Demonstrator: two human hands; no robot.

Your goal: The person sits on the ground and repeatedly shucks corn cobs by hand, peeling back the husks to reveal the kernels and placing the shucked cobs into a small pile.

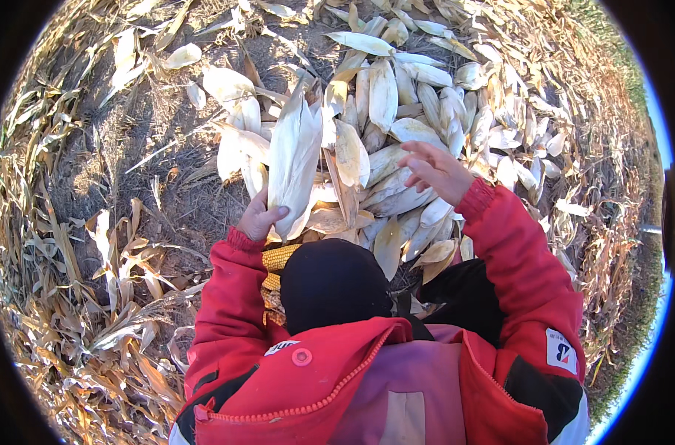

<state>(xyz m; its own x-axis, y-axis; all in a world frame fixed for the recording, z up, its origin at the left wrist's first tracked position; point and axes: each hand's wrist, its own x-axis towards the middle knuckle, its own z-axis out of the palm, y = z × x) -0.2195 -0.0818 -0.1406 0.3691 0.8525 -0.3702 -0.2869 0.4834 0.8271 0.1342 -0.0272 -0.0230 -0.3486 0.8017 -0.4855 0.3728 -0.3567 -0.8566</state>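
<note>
My left hand grips the lower end of a corn ear in its pale husk, with the thumb across the front. The ear points away from me, its husk tip uppermost in view. To the right, my right hand is raised over a pile of unhusked corn ears, fingers apart and slightly bent, holding nothing. Bare yellow corn cobs lie between my left sleeve and my dark-clothed knee, which partly hides them.
Loose pale husks lie beyond my left hand. Dry corn stalks and leaves cover the soil at the left. More ears in husks spread ahead and to the right. My other leg is folded below my right arm.
</note>
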